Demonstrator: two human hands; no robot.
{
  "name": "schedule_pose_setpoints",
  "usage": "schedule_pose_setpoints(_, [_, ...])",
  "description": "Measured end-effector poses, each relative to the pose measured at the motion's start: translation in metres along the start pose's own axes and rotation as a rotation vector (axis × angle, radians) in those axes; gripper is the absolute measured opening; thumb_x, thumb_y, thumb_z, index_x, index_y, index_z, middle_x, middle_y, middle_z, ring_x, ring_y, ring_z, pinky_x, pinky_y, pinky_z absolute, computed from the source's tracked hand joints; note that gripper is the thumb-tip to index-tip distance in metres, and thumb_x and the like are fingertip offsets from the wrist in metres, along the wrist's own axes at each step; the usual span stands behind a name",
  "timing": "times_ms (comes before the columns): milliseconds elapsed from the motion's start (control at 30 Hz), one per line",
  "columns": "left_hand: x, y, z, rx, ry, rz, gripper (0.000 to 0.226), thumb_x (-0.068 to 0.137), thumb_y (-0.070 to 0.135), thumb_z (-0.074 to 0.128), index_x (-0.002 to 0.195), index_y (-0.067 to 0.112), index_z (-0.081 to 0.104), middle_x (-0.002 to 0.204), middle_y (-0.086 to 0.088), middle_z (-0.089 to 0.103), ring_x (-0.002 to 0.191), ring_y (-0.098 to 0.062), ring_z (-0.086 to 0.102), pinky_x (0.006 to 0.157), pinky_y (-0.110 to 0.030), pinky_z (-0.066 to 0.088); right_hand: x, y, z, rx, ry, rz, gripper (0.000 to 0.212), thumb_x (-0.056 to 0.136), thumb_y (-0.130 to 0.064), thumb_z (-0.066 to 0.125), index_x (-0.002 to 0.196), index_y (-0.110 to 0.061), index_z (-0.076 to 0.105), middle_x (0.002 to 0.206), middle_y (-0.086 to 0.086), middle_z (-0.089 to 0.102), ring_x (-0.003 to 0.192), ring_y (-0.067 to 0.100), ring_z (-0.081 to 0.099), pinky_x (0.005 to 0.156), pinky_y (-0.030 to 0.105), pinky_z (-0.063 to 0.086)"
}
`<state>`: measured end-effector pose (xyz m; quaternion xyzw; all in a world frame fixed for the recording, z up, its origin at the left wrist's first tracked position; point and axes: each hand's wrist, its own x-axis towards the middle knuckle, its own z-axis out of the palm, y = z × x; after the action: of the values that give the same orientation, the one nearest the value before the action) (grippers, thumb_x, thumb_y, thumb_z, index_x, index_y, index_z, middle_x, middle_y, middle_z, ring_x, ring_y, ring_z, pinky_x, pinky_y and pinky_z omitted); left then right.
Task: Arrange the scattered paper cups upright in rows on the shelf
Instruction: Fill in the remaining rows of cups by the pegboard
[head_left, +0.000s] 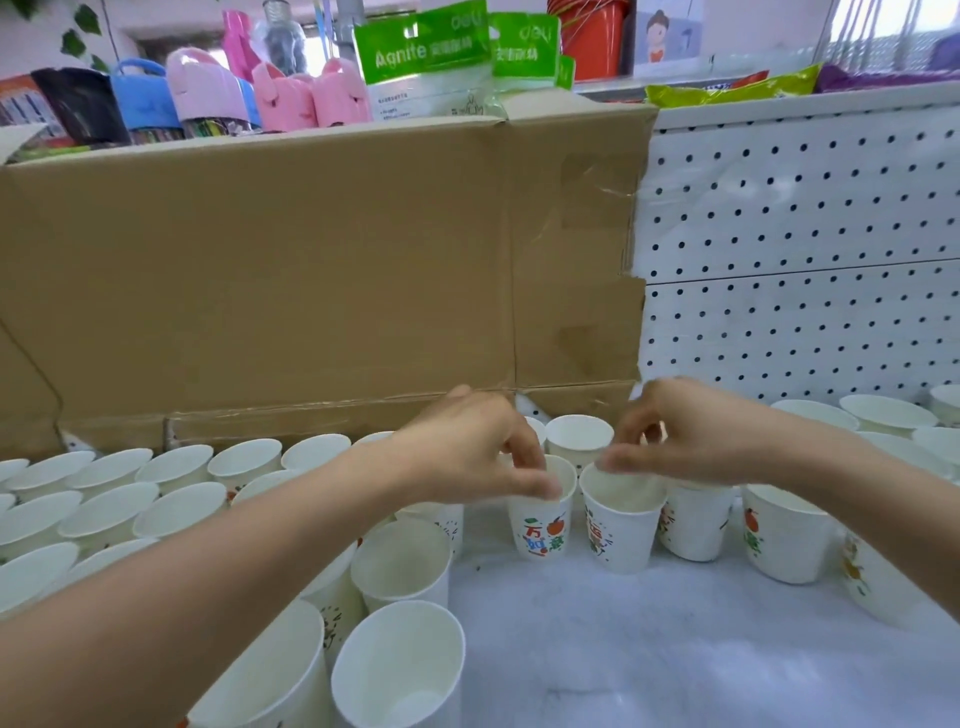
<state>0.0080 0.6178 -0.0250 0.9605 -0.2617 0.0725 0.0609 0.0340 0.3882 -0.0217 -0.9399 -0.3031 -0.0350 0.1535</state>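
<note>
Many white paper cups with coloured prints stand upright on the white shelf (597, 639). My left hand (467, 447) pinches the rim of one upright cup (543, 527) printed with an orange and red characters. Beside it, my right hand (691, 441) pinches the rim of a neighbouring upright cup (621, 530). Another cup (579, 436) stands just behind these two. Rows of cups (109, 499) fill the shelf's left side, and more cups (784, 535) stand to the right under my right forearm.
A large cardboard sheet (311, 270) stands against the back of the shelf. White pegboard (805, 249) forms the back wall on the right. Green packets (426, 57) and pink and blue containers (208, 93) sit above.
</note>
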Motion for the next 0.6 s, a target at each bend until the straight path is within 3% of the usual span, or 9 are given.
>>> schedule_pose_setpoints(100, [-0.002, 0.009, 0.007, 0.112, -0.07, 0.034, 0.02, 0.079, 0.047, 0.07, 0.091, 0.031, 0.073, 0.08, 0.022, 0.066, 0.074, 0.004, 0.051, 0.088, -0.03, 0.031, -0.019, -0.004, 0.006, -0.143, -0.097, -0.004, 0.02, 0.072, -0.052, 0.071, 0.084, -0.036, 0.071, 0.087, -0.018, 0.058, 0.089, 0.003, 0.053, 0.077, 0.022, 0.047])
schedule_pose_setpoints(167, [-0.006, 0.007, 0.002, 0.135, -0.111, 0.023, 0.015, 0.08, 0.04, 0.07, 0.09, 0.03, 0.074, 0.079, 0.021, 0.068, 0.073, 0.002, 0.053, 0.089, -0.03, 0.032, -0.023, -0.004, 0.01, -0.253, -0.078, -0.04, 0.014, 0.074, -0.044, 0.069, 0.084, -0.034, 0.068, 0.09, -0.016, 0.052, 0.09, 0.007, 0.05, 0.079, 0.024, 0.046])
schedule_pose_setpoints(333, [-0.026, -0.003, -0.016, 0.094, -0.206, -0.037, 0.008, 0.08, 0.033, 0.071, 0.087, 0.03, 0.074, 0.081, 0.022, 0.07, 0.075, 0.009, 0.055, 0.074, -0.013, 0.03, -0.036, -0.009, 0.004, -0.308, -0.128, -0.029, 0.01, 0.08, -0.034, 0.067, 0.085, -0.026, 0.069, 0.088, -0.01, 0.058, 0.076, -0.007, 0.042, 0.071, 0.023, 0.045])
schedule_pose_setpoints(433, [-0.029, -0.001, -0.014, 0.075, -0.204, -0.042, 0.01, 0.08, 0.03, 0.072, 0.09, 0.029, 0.075, 0.082, 0.02, 0.069, 0.079, 0.005, 0.057, 0.068, -0.008, 0.029, -0.038, -0.012, 0.005, -0.282, -0.136, -0.04, 0.009, 0.082, -0.032, 0.066, 0.086, -0.025, 0.07, 0.086, -0.008, 0.059, 0.074, -0.004, 0.045, 0.061, 0.017, 0.039])
schedule_pose_setpoints(600, [-0.024, 0.004, -0.006, 0.079, -0.161, -0.033, 0.012, 0.082, 0.028, 0.071, 0.093, 0.029, 0.075, 0.082, 0.016, 0.069, 0.079, -0.001, 0.058, 0.066, -0.014, 0.034, -0.031, -0.016, 0.02, -0.214, -0.053, -0.067, 0.006, 0.082, -0.028, 0.066, 0.086, -0.026, 0.07, 0.084, -0.01, 0.062, 0.083, 0.008, 0.053, 0.074, 0.034, 0.05])
